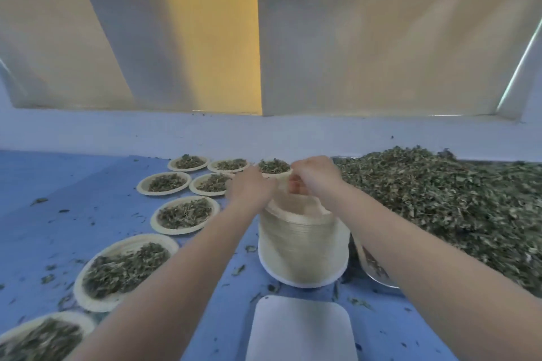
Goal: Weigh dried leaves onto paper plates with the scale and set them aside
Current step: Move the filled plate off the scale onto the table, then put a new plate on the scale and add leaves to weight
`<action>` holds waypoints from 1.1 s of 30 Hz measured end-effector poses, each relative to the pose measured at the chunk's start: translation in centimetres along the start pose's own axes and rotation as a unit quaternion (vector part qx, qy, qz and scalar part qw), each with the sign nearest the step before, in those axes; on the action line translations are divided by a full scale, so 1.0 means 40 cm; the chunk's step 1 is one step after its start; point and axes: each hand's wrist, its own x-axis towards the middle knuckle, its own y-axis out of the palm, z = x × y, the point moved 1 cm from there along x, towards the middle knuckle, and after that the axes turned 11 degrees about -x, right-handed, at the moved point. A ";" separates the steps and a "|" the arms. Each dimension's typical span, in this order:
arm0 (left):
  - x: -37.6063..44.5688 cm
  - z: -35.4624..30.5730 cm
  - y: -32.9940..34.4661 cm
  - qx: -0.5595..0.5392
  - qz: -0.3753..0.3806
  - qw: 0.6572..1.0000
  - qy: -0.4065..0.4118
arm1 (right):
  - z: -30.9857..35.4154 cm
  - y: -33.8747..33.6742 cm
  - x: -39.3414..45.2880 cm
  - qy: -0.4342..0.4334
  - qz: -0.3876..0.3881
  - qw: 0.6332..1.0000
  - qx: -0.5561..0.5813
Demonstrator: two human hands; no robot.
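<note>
Hands, left (252,184) and right (315,174), both pinching top plate (289,202) of one stack (303,246); eight filled plates (184,214) alongside.

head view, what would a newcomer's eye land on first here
Probably the big heap of dried leaves on the right, then the filled paper plates trailing along the left of the blue table. In the middle, the left hand and right hand pinch the top plate of a tall plate stack, behind the bare white scale.
</note>
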 end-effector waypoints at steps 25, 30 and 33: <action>-0.099 -0.103 -0.112 -0.107 -0.037 0.989 0.093 | -0.005 -0.249 -0.135 -0.112 -0.034 0.980 -0.158; -0.286 -0.038 -0.127 -0.201 0.001 0.976 0.087 | -0.097 -0.252 -0.291 -0.152 -0.008 0.982 -0.113; -0.366 0.029 -0.088 -0.208 0.001 0.976 0.067 | -0.183 -0.228 -0.335 -0.138 0.010 0.984 -0.110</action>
